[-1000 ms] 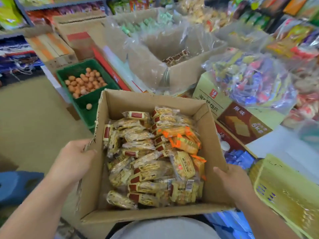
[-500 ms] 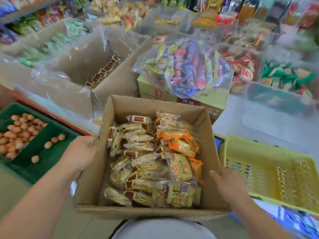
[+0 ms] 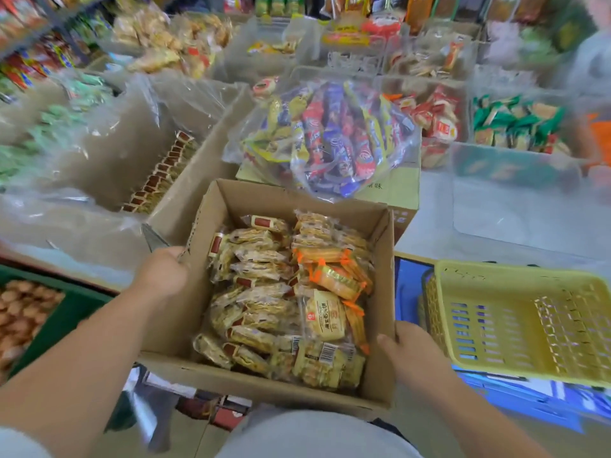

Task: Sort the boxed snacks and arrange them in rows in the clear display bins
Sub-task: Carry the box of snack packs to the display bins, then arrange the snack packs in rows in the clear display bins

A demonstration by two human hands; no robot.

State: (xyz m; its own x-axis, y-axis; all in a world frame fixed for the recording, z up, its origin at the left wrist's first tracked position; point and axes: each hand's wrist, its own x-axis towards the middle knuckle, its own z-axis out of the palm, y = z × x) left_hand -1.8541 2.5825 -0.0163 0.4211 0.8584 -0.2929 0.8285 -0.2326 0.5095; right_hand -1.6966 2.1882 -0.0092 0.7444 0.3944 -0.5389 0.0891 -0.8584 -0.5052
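Left hand [image 3: 162, 276] grips the left wall of the cardboard box [image 3: 264, 388] near its far corner, fingers curled about the edge; right hand [image 3: 406, 352] grips the right wall at the near corner, thumb laid on the rim; both hands are occupied and neither holds a packet.

The box is held clear of any surface, against the person's front; its long axis runs roughly 6 to 12 o'clock, leaning slightly toward 1. It is well filled with snack packets [image 3: 261, 302], clear-wrapped with brown labels on the left side; orange-trimmed packets [image 3: 334, 276] lie on the right side; the two kinds are mixed toward the near end, unsorted.

Relation governing the next move: a clear bin [image 3: 515, 206], apparently empty, stands on the pale worktop [image 3: 426, 233] at about 2 o'clock from the box, well apart; the right hand is the nearer. Judgement: the box needs setting down before either hand can pick and sort.

Surroundings: a yellow basket [image 3: 515, 325] at 3 o'clock, just beside the right hand; a clear bag of mixed bars [image 3: 330, 140] at 12 o'clock on a carton; a plastic-lined carton [image 3: 185, 200] at 10 o'clock; a green crate [image 3: 79, 302] at 9 o'clock; further bins at the back already hold goods.
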